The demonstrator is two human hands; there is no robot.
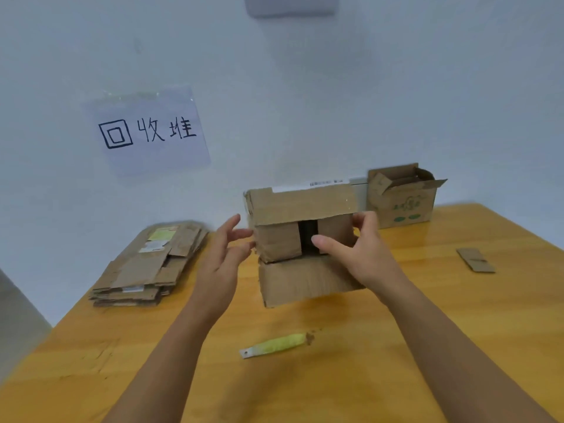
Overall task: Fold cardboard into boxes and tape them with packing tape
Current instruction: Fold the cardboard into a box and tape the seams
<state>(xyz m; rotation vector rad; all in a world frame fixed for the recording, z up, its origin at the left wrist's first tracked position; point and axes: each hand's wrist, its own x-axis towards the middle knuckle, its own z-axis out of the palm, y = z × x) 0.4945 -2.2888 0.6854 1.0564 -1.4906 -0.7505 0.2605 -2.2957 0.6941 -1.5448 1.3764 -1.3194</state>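
In the middle of the frame, the brown cardboard box [302,236] stands on the yellow wooden table [457,300], its open end facing the camera. The right hand [363,254] grips its right inner flap with curled fingers. The left hand [225,254] is open, fingertips touching the left side. A stack of flat cardboard [146,267] lies at the left.

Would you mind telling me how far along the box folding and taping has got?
Early on. One printed box stands formed at the table's far edge, top flaps open. In hand: a box with both side flaps folded in; the right hand grips it while the left hand hovers open beside it. Its long flaps remain open, untaped. A stack of flat cardboard still waits, and no tape roll is visible.
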